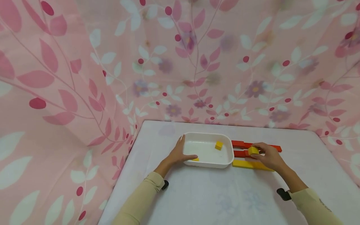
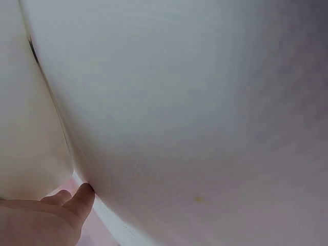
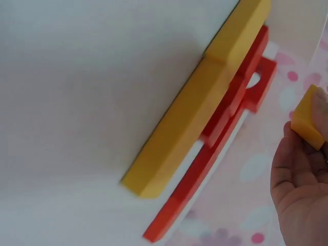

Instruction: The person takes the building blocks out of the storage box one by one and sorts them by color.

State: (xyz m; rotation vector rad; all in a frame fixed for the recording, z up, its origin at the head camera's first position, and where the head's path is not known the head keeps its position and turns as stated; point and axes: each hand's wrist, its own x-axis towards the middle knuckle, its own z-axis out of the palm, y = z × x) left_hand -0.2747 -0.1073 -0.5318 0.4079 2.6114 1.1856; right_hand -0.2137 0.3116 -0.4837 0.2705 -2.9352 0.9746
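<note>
My left hand (image 1: 177, 151) grips the left end of a white plastic tray (image 1: 208, 165), its thumb over the front rim and the fingers at the back left corner. Inside the tray lies a yellow cube (image 1: 218, 145). Another yellow piece (image 1: 196, 159) shows beside the left thumb, partly hidden by the front wall. To the tray's right, my right hand (image 1: 269, 156) pinches a yellow cube (image 1: 253, 151) between thumb and fingers, above the red blocks. The right wrist view shows this held cube (image 3: 306, 119) at the right edge, with the palm turned up.
Right of the tray, red blocks (image 1: 238, 153) lie in two rows, with a row of long yellow blocks (image 1: 243, 164) in front. A white cloth (image 1: 202, 193) covers the table. Pink floral fabric (image 1: 197, 78) hangs behind and at the left.
</note>
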